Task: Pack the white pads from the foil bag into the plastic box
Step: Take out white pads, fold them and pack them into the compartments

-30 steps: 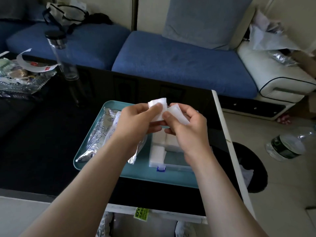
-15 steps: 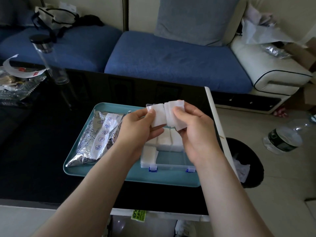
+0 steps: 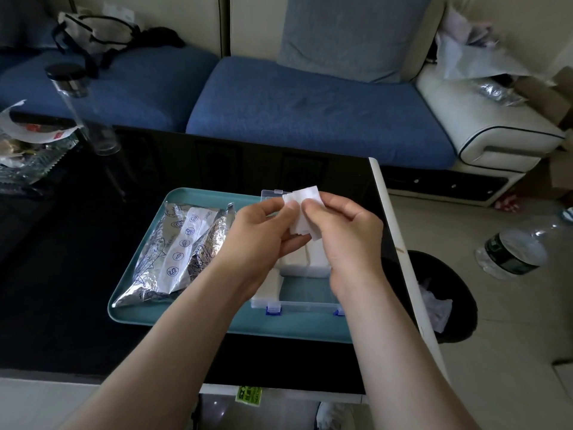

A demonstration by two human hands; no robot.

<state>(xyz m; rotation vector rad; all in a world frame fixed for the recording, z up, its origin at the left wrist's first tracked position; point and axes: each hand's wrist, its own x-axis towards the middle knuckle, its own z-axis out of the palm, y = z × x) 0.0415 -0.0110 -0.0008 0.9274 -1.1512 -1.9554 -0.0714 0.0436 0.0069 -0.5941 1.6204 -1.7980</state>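
Observation:
Above the clear plastic box (image 3: 305,301) I hold a small stack of white pads (image 3: 302,212) with both hands. My left hand (image 3: 263,231) pinches the stack's left edge; my right hand (image 3: 344,231) grips its right side with curled fingers. The box lies open on a teal tray (image 3: 173,318), its blue latches facing me, and white pads (image 3: 316,259) fill its far part and left side. The silver foil bag (image 3: 176,259) with a white label strip lies crumpled on the tray's left half.
The tray sits on a black glass table (image 3: 62,274) with a white right edge. A tall clear bottle (image 3: 83,110) and wrappers stand at the far left. A black waste bin (image 3: 440,293) and a water bottle (image 3: 511,252) are on the floor right. A blue sofa lies behind.
The two halves of pads in my hands have come together into one stack, and my fingers have closed in around it. My hands stay above the box.

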